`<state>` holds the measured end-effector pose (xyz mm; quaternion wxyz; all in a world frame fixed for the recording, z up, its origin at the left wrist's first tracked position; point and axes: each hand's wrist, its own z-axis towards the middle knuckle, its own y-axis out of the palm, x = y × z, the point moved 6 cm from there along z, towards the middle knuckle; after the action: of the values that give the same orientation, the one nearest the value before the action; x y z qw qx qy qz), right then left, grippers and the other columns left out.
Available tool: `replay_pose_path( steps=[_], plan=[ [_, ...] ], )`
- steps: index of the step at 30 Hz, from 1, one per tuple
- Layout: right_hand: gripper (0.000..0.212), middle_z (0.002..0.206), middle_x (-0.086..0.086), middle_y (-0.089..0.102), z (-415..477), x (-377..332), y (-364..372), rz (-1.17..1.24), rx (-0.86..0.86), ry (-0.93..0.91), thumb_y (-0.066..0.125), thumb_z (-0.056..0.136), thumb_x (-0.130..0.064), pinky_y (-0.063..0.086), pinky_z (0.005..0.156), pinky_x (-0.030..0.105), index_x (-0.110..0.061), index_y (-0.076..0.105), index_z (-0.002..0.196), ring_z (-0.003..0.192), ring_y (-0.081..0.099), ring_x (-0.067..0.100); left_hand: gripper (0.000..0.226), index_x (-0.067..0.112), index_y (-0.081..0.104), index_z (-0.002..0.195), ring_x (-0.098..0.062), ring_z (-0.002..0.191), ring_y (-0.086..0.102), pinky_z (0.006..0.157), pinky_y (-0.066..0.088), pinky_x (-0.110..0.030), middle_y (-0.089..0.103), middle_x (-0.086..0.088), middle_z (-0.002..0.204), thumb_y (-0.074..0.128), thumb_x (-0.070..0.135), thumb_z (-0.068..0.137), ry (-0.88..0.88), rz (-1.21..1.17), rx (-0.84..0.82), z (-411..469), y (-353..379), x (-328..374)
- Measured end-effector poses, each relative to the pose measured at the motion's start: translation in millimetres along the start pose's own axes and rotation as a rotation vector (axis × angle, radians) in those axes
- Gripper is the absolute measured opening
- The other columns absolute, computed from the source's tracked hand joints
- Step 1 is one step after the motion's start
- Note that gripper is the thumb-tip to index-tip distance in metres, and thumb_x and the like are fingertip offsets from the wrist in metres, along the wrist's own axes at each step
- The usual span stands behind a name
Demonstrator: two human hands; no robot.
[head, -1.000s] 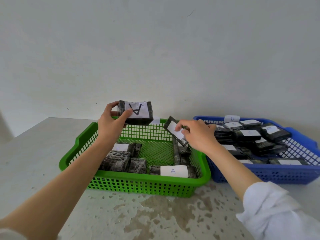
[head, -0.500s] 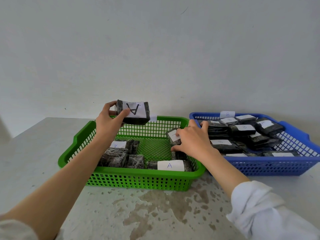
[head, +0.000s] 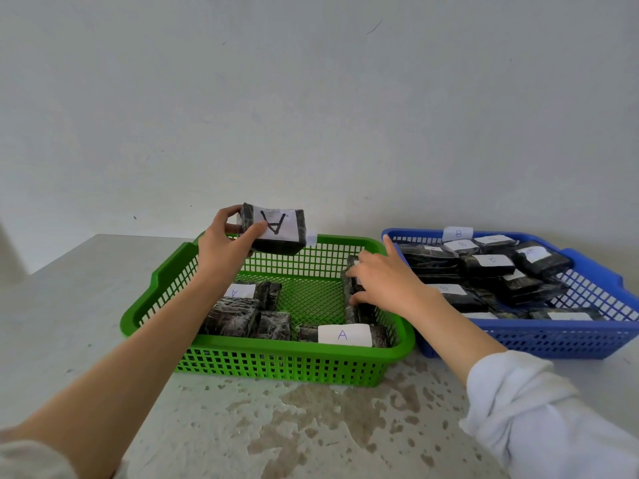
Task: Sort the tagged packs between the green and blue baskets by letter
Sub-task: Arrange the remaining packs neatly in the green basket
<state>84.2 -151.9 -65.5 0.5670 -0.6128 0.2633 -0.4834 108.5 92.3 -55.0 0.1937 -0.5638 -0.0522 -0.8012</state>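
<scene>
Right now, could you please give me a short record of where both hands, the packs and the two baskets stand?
Left hand: grips a black wrapped pack with a white A tag, raised above the far rim of the green plastic mesh basket
Right hand: pinches a second dark wrapped pack standing by that basket's right wall
Green basket contents: several dark packs; legible tags read A
Blue plastic mesh basket: right of the green one; legible tags read B
Surface: grey stained tabletop

Right hand (head: 387,283) lowered pack (head: 350,287) into green basket (head: 276,363).
</scene>
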Motion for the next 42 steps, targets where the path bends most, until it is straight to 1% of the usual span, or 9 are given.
replay_pose_path(
  steps=[7, 11, 14, 18, 22, 26, 35, 39, 42],
  plan=[
    [0.062, 0.137, 0.005, 0.043, 7, 1, 3, -0.033, -0.109, 0.007, 0.051, 0.084, -0.06, -0.01, 0.108, 0.062, -0.018, 0.055, 0.13, 0.13, 0.038, 0.022, 0.05, 0.025, 0.051, 0.123, -0.015, 0.076, 0.069, 0.068, 0.058, -0.031, 0.065, -0.001, 0.096, 0.07, 0.037, 0.079, -0.049, 0.019, -0.113, -3, 8, -2],
    [0.068, 0.144, 0.004, 0.035, 6, 1, 4, 0.066, -0.108, 0.012, 0.053, 0.084, -0.06, -0.01, 0.107, 0.064, -0.021, 0.044, 0.138, 0.136, 0.027, 0.022, 0.048, 0.021, 0.052, 0.123, -0.02, 0.083, 0.069, 0.07, 0.059, -0.03, 0.065, -0.007, 0.1, 0.07, 0.031, 0.08, -0.107, 0.06, -0.318, -8, 22, -7],
    [0.068, 0.148, 0.002, 0.031, 5, 3, 1, 0.114, -0.123, 0.009, 0.057, 0.084, -0.054, -0.012, 0.106, 0.064, -0.024, 0.037, 0.142, 0.14, 0.022, 0.022, 0.045, 0.022, 0.051, 0.124, -0.016, 0.078, 0.07, 0.061, 0.057, -0.023, 0.068, -0.007, 0.099, 0.068, 0.021, 0.083, -0.219, 0.028, -0.484, -13, 35, -14],
    [0.061, 0.147, -0.001, 0.037, 4, 11, 0, 0.133, -0.203, 0.014, 0.061, 0.085, -0.046, -0.016, 0.105, 0.064, -0.026, 0.042, 0.14, 0.138, 0.029, 0.02, 0.039, 0.019, 0.05, 0.12, -0.014, 0.084, 0.068, 0.06, 0.051, -0.018, 0.07, -0.004, 0.101, 0.066, 0.022, 0.084, -0.27, 0.238, -0.769, -18, 52, -15],
    [0.052, 0.148, -0.004, 0.037, 5, 16, 0, 0.196, -0.201, 0.026, 0.058, 0.089, -0.041, -0.017, 0.105, 0.062, -0.028, 0.045, 0.137, 0.137, 0.033, 0.017, 0.032, 0.014, 0.058, 0.12, -0.021, 0.1, 0.056, 0.082, 0.048, -0.028, 0.061, -0.006, 0.115, 0.061, 0.019, 0.089, -0.251, 0.365, -0.948, -16, 75, -9],
    [0.044, 0.146, -0.004, 0.04, 4, 19, 2, 0.262, -0.164, 0.041, 0.055, 0.091, -0.038, -0.016, 0.108, 0.059, -0.029, 0.049, 0.134, 0.134, 0.038, 0.017, 0.034, 0.023, 0.055, 0.125, -0.016, 0.109, 0.051, 0.076, 0.044, -0.023, 0.054, 0.002, 0.122, 0.057, 0.02, 0.091, -0.226, 0.476, -1.067, -24, 110, -5],
    [0.043, 0.143, -0.003, 0.044, 4, 16, 2, 0.232, -0.133, 0.028, 0.057, 0.09, -0.037, -0.012, 0.109, 0.058, -0.028, 0.05, 0.132, 0.131, 0.041, 0.018, 0.039, 0.018, 0.054, 0.12, -0.008, 0.099, 0.055, 0.066, 0.048, -0.016, 0.056, 0.004, 0.114, 0.062, 0.036, 0.087, -0.264, 0.495, -1.082, -32, 116, -20],
    [0.046, 0.138, -0.001, 0.048, 3, 15, 1, 0.202, -0.116, 0.029, 0.057, 0.09, -0.038, -0.008, 0.111, 0.058, -0.024, 0.048, 0.133, 0.127, 0.045, 0.019, 0.041, 0.013, 0.058, 0.115, -0.006, 0.082, 0.056, 0.054, 0.048, -0.01, 0.058, 0.004, 0.1, 0.062, 0.041, 0.086, -0.203, 0.553, -1.039, -34, 118, -22],
    [0.048, 0.138, 0.003, 0.047, 2, 14, -1, 0.209, -0.112, 0.018, 0.056, 0.09, -0.04, 0.003, 0.114, 0.051, -0.021, 0.048, 0.134, 0.127, 0.045, 0.022, 0.048, 0.013, 0.056, 0.119, -0.009, 0.089, 0.058, 0.057, 0.051, -0.013, 0.058, 0.004, 0.106, 0.062, 0.046, 0.084, -0.171, 0.572, -1.02, -35, 118, -19]
  ],
)
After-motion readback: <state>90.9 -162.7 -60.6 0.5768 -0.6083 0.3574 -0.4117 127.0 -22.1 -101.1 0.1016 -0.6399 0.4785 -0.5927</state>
